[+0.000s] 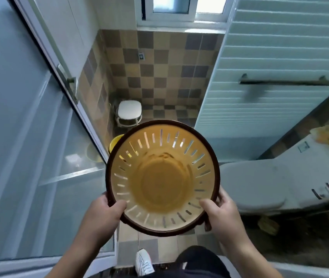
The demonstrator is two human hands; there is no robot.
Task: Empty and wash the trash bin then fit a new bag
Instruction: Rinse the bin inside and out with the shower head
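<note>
I look straight down into a round tan trash bin [162, 183] with a dark brown rim and slotted walls. It is held up in the air in front of me, and nothing lies inside it. My left hand [104, 212] grips the rim at the lower left, thumb inside. At the lower right, my right hand [220, 212] grips the rim the same way. No bag is on the bin.
A glass shower door [29, 147] stands at the left. On the right is a closed white toilet [256, 185]. Ahead on the tiled floor stand a white stool [129, 112] and a yellow basin [115, 144]. My white shoe [144, 261] is below the bin.
</note>
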